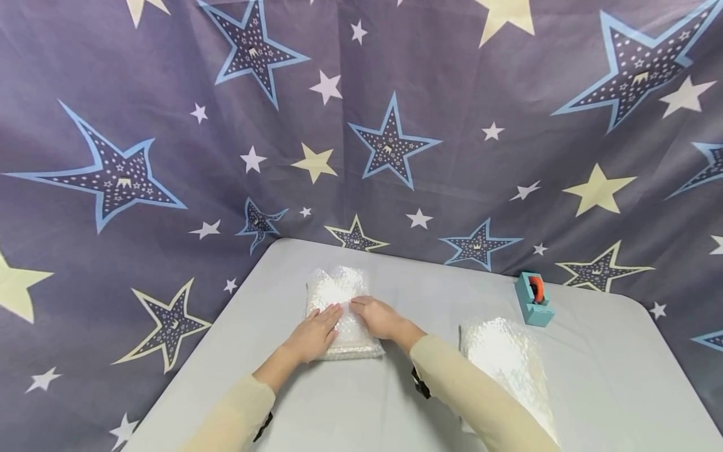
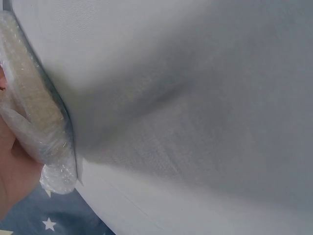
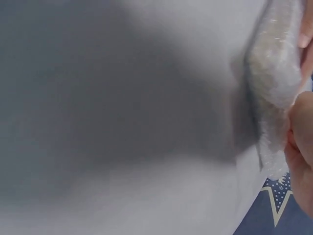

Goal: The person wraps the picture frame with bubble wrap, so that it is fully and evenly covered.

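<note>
A package in clear bubble wrap (image 1: 353, 342) lies toward the left of the table, with something flat and pale inside that I cannot identify. My left hand (image 1: 312, 336) rests on its left side, fingers extended over the wrap. From the right, my right hand (image 1: 381, 318) bends over the top, and its fingertips and thumb pinch the wrap near the middle. In the left wrist view, the package (image 2: 36, 93) shows side-on with part of the left hand (image 2: 19, 171). The right wrist view has its other side (image 3: 274, 63) beside the curled right hand (image 3: 301, 147).
Another bubble-wrapped package (image 1: 503, 358) lies to the right, partly behind the right sleeve. A teal tape dispenser (image 1: 533, 311) with an orange roll stands at the back right. The grey table (image 1: 316, 408) meets a star-patterned curtain (image 1: 395, 201) behind and at the sides.
</note>
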A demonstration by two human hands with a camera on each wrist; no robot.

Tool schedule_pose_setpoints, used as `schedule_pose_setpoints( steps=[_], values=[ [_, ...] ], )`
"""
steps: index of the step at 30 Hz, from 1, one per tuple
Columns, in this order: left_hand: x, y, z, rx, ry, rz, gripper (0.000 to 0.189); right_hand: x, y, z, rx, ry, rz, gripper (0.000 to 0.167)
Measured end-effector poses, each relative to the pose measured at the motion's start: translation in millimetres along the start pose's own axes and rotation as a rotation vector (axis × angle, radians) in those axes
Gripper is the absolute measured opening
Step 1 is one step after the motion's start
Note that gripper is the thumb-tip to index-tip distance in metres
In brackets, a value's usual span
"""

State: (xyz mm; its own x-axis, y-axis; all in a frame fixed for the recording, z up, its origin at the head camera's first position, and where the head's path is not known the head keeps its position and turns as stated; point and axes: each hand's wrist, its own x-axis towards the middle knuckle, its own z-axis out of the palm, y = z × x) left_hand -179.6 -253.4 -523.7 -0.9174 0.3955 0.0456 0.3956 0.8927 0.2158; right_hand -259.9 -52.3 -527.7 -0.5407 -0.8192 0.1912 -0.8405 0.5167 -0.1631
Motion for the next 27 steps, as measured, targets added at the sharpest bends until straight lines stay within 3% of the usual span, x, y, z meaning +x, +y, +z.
schedule_pose_setpoints(
  steps=[5, 11, 17, 27],
  values=[
    [-2.2, -0.8, 0.9, -0.003, -0.019, 0.010, 0.050, 3.9, -6, -13, 0.092, -0.031, 0.055, 0.033],
    [-5.7, -0.7, 3.1, -0.011, -0.012, 0.003, 0.049, 14.1, -15, -20, 0.078, -0.045, 0.043, 0.039],
    [-4.5, 0.6, 3.6, -0.002, -0.023, 0.003, 0.049, 20.2, -22, -15, 0.033, -0.146, 0.049, 0.055],
    [0.1, 1.6, -2.5, -0.006, -0.007, 0.005, 0.049, 22.6, -18, -10, 0.089, -0.161, 0.084, 0.060]
  ],
)
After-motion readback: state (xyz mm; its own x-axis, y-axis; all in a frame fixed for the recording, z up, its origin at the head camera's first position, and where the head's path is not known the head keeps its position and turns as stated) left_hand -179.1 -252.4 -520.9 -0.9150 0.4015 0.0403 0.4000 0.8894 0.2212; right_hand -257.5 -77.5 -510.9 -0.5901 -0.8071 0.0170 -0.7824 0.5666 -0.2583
